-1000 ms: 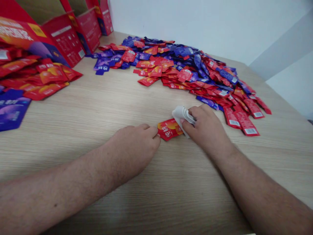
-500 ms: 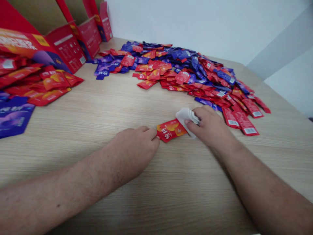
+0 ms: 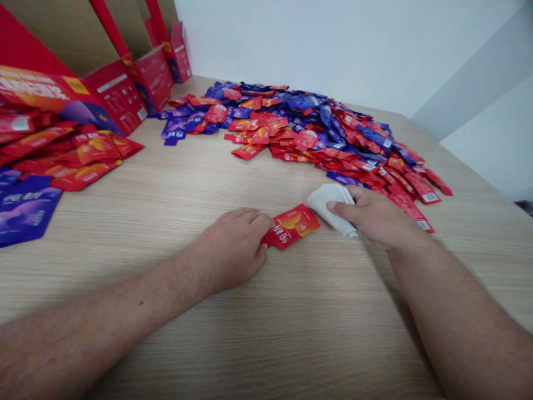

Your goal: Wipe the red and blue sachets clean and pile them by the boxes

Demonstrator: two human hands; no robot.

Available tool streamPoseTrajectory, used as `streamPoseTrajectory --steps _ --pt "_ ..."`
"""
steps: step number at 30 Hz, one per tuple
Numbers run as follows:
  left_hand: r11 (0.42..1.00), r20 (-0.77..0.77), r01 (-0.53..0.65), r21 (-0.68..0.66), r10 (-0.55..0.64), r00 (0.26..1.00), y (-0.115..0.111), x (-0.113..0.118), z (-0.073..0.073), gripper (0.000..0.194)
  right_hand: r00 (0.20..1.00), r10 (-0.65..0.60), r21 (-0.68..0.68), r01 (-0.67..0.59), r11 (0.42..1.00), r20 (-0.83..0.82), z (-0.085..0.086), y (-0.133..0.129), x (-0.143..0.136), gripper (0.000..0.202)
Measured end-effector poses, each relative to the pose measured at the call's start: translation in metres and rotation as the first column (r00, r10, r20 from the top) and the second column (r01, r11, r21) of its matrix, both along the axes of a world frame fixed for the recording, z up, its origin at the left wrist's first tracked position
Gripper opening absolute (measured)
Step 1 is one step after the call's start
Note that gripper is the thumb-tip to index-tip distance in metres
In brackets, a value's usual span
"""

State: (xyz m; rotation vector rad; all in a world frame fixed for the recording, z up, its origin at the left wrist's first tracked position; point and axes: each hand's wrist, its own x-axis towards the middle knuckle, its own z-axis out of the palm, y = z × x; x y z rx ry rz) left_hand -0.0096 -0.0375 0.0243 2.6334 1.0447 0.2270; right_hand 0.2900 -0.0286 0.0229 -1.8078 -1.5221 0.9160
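Observation:
Near the middle of the table, my left hand (image 3: pixel 239 244) pinches the left end of a red sachet (image 3: pixel 296 223) with orange fruit printed on it. The sachet's printed face is up and its right end is free. Just right of it, my right hand (image 3: pixel 377 216) grips a folded white cloth or tissue (image 3: pixel 331 206) between thumb and fingers. A small gap separates the cloth from the sachet. The right hand's fingers are partly hidden behind the cloth.
A wide heap of red and purple sachets (image 3: pixel 291 119) lies along the back and right of the wooden table (image 3: pixel 200 178). More red sachets (image 3: pixel 87 153) and a purple sachet (image 3: pixel 29 208) are at the left, before open red cardboard boxes (image 3: pixel 119 94). A white wall (image 3: pixel 333 50) stands behind.
The white cloth, which lay over the sachet's right end, has moved right and off it with my right hand. My left hand still holds the sachet. The view has tilted slightly.

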Motion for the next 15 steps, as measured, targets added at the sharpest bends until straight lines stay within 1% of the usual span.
streamPoseTrajectory --steps 2,4,7,9,12,13,14,15 --pt "0.999 -0.004 0.016 -0.049 -0.016 1.000 -0.003 0.002 0.004 0.021 0.990 -0.009 -0.038 0.004 0.999 -0.142 -0.003 -0.001 -0.005 0.031" --pt "0.996 -0.008 0.045 -0.080 -0.046 0.999 -0.011 0.004 0.009 0.020 0.959 -0.068 -0.047 0.057 0.997 -0.274 -0.004 -0.002 -0.016 0.035" --pt "0.982 0.045 0.149 -0.115 -0.144 0.989 -0.029 0.008 0.012 0.019 0.887 -0.117 -0.056 0.103 0.993 -0.447 -0.006 -0.004 -0.035 0.044" --pt "0.958 0.114 0.249 -0.141 -0.234 0.966 -0.042 0.010 0.011 0.024 0.839 -0.086 -0.043 0.075 0.996 -0.538 -0.007 -0.006 -0.047 0.046" --pt "0.887 0.225 0.414 -0.205 -0.369 0.902 -0.052 0.011 0.011 0.028 0.760 -0.015 0.021 0.038 0.999 -0.650 -0.011 -0.008 -0.062 0.045" --pt "0.872 0.259 0.442 -0.211 -0.386 0.885 -0.052 0.011 0.012 0.028 0.733 0.000 0.044 0.040 0.998 -0.680 -0.011 -0.009 -0.065 0.045" --pt "0.874 0.287 0.446 -0.192 -0.384 0.878 -0.049 0.009 0.012 0.027 0.710 0.008 0.061 0.050 0.997 -0.704 -0.011 -0.009 -0.066 0.045" --pt "0.893 0.305 0.424 -0.148 -0.367 0.879 -0.045 0.008 0.012 0.026 0.693 0.008 0.072 0.064 0.995 -0.721 -0.010 -0.009 -0.066 0.045"
